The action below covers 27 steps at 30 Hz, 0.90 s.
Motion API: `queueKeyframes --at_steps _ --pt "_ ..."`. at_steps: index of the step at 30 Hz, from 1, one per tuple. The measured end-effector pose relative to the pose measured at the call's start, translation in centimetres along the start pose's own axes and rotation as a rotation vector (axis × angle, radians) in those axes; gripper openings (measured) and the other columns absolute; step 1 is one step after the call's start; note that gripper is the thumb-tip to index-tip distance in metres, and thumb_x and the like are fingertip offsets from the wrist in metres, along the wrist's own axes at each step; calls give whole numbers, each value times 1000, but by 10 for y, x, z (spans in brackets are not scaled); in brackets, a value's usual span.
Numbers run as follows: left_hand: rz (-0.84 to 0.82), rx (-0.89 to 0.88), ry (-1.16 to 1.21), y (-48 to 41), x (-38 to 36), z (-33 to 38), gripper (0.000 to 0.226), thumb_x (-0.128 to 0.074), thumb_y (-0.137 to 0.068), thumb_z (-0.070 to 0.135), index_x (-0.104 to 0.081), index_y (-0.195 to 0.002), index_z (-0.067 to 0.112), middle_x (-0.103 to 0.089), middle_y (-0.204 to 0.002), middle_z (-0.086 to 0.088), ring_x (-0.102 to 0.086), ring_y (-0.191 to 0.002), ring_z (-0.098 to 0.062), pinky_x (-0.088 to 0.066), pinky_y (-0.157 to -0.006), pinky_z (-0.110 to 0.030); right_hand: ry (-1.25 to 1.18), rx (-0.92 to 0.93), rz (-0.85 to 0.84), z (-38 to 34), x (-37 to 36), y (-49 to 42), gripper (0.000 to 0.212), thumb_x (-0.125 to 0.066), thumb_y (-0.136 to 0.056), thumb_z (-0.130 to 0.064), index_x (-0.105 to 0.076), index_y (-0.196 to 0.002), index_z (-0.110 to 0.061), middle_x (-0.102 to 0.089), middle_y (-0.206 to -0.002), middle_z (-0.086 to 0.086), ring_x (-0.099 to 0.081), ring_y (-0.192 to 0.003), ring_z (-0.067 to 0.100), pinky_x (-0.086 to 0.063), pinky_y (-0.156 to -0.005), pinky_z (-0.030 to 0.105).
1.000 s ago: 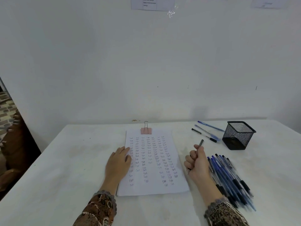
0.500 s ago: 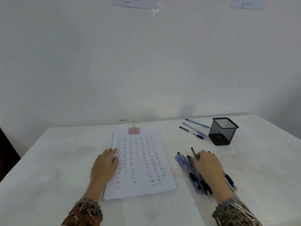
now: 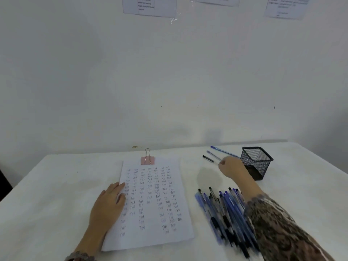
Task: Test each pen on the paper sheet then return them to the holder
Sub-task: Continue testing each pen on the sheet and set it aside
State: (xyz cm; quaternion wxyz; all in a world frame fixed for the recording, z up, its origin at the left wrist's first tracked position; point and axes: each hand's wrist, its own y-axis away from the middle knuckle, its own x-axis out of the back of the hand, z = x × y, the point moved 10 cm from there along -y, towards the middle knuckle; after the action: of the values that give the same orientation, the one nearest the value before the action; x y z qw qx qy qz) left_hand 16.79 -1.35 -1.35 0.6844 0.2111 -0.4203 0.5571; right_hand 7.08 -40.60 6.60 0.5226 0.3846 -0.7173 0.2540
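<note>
The sheet (image 3: 150,200) is nearly full, yet the holder (image 3: 256,162) looks empty. Left hand (image 3: 108,206) lies flat, fingers together; right hand (image 3: 232,168) reaches three pens (image 3: 212,156), grip unclear.

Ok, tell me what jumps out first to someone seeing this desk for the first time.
The paper sheet at the centre, filled with columns of small handwritten test words and topped by a pink binder clip, with the left hand flat on its left edge. Right of it lies a big pile of blue and black pens. Beyond that, the right hand reaches toward three loose pens beside the black mesh holder.
</note>
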Motion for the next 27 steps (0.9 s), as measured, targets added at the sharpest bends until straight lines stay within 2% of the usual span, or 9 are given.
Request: queueKeyframes --at_steps 3,5,8,11,14,17,20,24,27 --pt "4 -1 2 0 -1 -1 42 -40 -96 22 -41 -138 20 -35 -148 2 -28 -138 -12 -14 -116 -32 68 85 -66 -6 -16 -38 36 -33 -98 -9 -47 -130 -1 -51 -133 15 -49 -122 26 -39 -93 26" --pt "21 17 7 0 0 -2 41 -41 -96 22 -42 -137 22 -36 -147 4 -29 -137 -10 -15 -116 -31 121 130 -112 -4 -33 -52 42 -31 -99 -9 -35 -140 -3 -41 -143 13 -40 -131 25 -33 -100 25" --pt "43 31 -1 -1 1 -3 41 -43 -95 21 -44 -136 24 -37 -146 7 -30 -136 -8 -15 -115 -29 172 156 -99 1 -48 -69 35 -31 -99 -10 -44 -130 -3 -49 -133 15 -45 -124 27 -37 -99 29" --pt "33 38 -22 -3 0 -4 42 -40 -96 22 -41 -137 25 -35 -147 8 -28 -136 -7 -14 -115 -28 128 166 -45 1 -52 -81 24 -42 -95 -16 -56 -113 -7 -53 -115 11 -54 -110 27 -45 -89 31" --pt "34 40 -17 -4 1 -3 42 -39 -96 23 -40 -138 26 -33 -147 9 -27 -137 -7 -13 -115 -28 167 191 -54 -3 -60 -84 24 -46 -95 -18 -54 -116 -8 -53 -118 10 -54 -109 24 -44 -88 30" --pt "31 32 -19 -4 1 -3 42 -39 -96 22 -40 -138 25 -34 -147 8 -28 -137 -7 -13 -115 -28 142 260 -46 -21 -52 -82 24 -38 -96 -7 -49 -118 -6 -50 -123 10 -54 -106 24 -44 -83 27" --pt "36 33 -14 -4 2 -3 42 -40 -96 22 -41 -137 25 -34 -147 8 -30 -136 -8 -13 -116 -28 -433 232 -60 -41 -24 -74 5 -44 -97 -14 -48 -96 -17 -49 -91 1 -45 -68 14 -34 -56 21" --pt "42 37 -6 -3 2 -2 41 -40 -96 21 -42 -136 26 -34 -147 8 -29 -136 -7 -13 -115 -28 -1425 152 -376 -85 -8 -34 50 -33 -89 -63 -36 -62 -20 -29 -55 -4 -21 -44 11 -16 -47 26" --pt "37 35 11 -3 1 -3 41 -41 -95 21 -43 -136 25 -35 -147 7 -30 -136 -7 -13 -116 -28 -1952 147 -463 -109 -6 -3 50 -53 -66 -62 -36 -50 -18 -18 -47 -5 -13 -41 13 -14 -47 24"
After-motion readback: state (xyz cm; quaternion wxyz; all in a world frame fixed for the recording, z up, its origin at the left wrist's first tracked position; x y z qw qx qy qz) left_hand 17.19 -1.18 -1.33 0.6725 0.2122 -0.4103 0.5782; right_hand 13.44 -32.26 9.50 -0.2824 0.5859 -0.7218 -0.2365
